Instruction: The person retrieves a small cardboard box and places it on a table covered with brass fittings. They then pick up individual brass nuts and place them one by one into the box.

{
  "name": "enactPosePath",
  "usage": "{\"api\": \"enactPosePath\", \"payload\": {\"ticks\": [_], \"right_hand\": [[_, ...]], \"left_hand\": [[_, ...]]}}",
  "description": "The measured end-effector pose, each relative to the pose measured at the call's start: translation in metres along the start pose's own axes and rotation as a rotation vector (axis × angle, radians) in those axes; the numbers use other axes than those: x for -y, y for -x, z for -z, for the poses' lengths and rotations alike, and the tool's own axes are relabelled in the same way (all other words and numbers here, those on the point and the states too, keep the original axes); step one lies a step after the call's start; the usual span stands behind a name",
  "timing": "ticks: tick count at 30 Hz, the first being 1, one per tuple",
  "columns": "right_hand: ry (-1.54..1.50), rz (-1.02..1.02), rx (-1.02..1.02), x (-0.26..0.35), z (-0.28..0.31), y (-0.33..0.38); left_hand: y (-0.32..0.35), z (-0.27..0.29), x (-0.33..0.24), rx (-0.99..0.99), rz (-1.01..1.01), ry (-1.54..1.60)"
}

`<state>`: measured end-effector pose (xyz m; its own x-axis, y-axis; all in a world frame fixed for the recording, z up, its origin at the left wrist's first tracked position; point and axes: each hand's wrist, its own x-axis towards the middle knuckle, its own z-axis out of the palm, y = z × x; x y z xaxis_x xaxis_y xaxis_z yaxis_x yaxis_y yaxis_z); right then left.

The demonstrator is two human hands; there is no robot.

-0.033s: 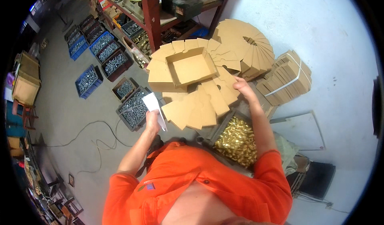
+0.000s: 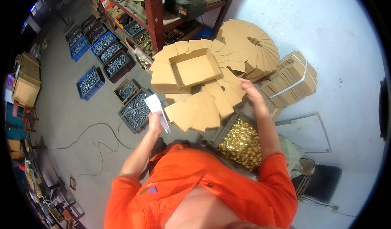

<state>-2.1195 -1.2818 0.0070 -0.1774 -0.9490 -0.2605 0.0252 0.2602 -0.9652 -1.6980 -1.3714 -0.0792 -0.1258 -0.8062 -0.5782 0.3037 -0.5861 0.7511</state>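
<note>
My left hand (image 2: 154,123) is closed around a folded white sheet of paper (image 2: 153,104), held near the left edge of the fanned boxes. A ring of overlapping brown cardboard boxes (image 2: 191,114) lies in front of me, with thumb notches in several edges. On top sits an open, shallow cardboard box (image 2: 195,68) with nothing inside. At the right side of the ring, my right hand (image 2: 251,92) is closed at the edge of a cardboard box (image 2: 231,83); some of its fingertips are hard to make out.
Behind stands another fanned ring of boxes (image 2: 236,35), beside a strapped cardboard stack (image 2: 291,80). A crate of brass-coloured fittings (image 2: 241,145) sits below my right forearm. Crates of grey metal parts (image 2: 136,110) stand on the floor at left. A red shelf post (image 2: 153,17) rises at the back.
My right hand has shifted very slightly to the right along the box edge. My left hand and the paper stay almost where they were.
</note>
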Motion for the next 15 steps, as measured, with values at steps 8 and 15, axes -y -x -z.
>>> {"api": "enactPosePath", "payload": {"ticks": [8,15], "right_hand": [[-0.34,-0.161,0.071,-0.007,0.0,0.023],[-0.195,-0.154,-0.055,-0.013,-0.052,0.08]], "left_hand": [[-0.032,0.005,0.009,-0.096,-0.284,-0.126],[-0.023,0.008,0.002,-0.076,-0.249,-0.146]]}}
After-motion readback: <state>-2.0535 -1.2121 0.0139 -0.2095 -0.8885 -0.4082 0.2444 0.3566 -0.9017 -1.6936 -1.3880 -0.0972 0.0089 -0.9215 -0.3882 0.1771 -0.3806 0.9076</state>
